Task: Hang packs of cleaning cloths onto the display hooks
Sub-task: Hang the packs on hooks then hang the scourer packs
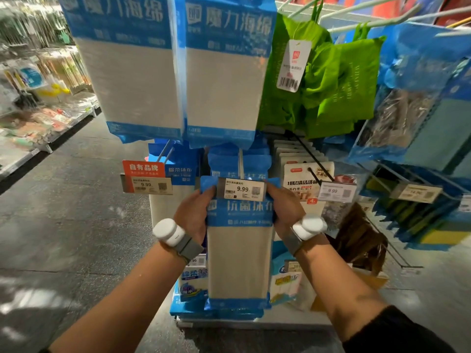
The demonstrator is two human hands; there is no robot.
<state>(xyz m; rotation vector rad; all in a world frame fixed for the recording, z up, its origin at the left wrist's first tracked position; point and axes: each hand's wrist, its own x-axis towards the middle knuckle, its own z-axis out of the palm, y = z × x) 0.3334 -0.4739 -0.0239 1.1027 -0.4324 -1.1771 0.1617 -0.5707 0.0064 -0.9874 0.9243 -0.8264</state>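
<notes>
A tall blue and grey pack of cleaning cloths (239, 261) hangs upright in front of the rack. My left hand (193, 215) grips its blue top at the left edge. My right hand (284, 212) grips the top at the right edge. The pack's header sits just behind the 9.99 price tag (241, 189) at the tip of the display hook (240, 161). More blue packs of the same kind (238, 161) hang further back on that hook. Whether the pack's hole is on the hook is hidden by the tag.
Two large blue sponge packs (175, 70) hang above. Green bags (328, 82) hang to the upper right, white cloth packs (303, 179) on the neighbouring black hook. Another blue pack with a red label (144, 168) hangs left. A grey aisle floor (76, 200) runs left.
</notes>
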